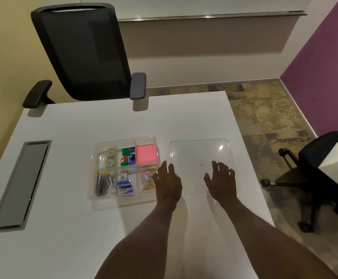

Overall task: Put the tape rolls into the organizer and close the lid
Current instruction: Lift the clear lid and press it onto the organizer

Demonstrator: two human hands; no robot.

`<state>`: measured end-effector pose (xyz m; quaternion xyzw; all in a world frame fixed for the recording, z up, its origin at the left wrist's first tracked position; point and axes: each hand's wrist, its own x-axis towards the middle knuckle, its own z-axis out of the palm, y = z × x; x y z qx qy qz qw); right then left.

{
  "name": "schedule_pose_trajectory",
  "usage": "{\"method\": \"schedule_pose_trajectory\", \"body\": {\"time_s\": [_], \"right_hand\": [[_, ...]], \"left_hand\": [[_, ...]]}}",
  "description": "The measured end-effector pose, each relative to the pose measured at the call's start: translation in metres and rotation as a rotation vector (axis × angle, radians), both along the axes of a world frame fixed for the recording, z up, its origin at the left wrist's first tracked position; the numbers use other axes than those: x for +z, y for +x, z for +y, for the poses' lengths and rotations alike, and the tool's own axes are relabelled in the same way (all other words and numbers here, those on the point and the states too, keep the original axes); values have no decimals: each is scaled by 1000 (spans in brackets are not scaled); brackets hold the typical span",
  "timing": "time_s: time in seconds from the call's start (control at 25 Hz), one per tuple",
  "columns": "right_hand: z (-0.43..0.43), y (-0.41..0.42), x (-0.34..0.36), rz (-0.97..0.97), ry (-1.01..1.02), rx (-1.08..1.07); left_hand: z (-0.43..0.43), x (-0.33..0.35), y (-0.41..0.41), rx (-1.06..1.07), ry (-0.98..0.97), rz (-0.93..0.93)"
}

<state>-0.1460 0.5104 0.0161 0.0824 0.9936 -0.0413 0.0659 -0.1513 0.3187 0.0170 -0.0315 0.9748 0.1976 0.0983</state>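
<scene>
A clear plastic organizer point(95, 204) with several compartments sits on the white table. Two clear tape rolls point(110, 157) lie in its far-left compartment. The clear lid point(200, 147) lies flat on the table to the right of the organizer, with a small white knob at its middle. My left hand point(169, 183) hovers with fingers apart over the lid's left edge, beside the organizer's right side. Over the lid's near right part, my right hand point(222, 181) is also spread and holds nothing.
Other compartments hold pink sticky notes point(146, 155), coloured clips, paper clips point(147, 179), staplers and staple boxes. A grey cable hatch point(21, 185) is set into the table at left. A black chair point(83, 51) stands behind the table, another point(321, 160) at right.
</scene>
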Motion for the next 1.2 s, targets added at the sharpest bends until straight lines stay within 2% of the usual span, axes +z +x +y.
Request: {"method": "schedule_pose_trajectory", "body": {"time_s": [0.28,0.48,0.72,0.84,0.92,1.0,1.2], "right_hand": [[67,-56,-24,-115,-63,-103],[95,-83,-41,-180,-89,-221],[95,-94,-54,-136,-178,-310],[88,-98,-55,-143,-294,-372],[84,-102,-49,-148,-356,-453],[86,-101,-39,-96,-364,-478],[94,-102,-3,119,-384,-451]], "left_hand": [[27,-26,-52,52,102,-125],[32,-39,-79,213,60,-284],[38,-50,-92,302,-19,-316],[48,-50,-97,344,56,-346],[52,-45,-100,445,145,-367],[55,-38,-100,497,212,-332],[52,-11,-106,464,316,-190]]}}
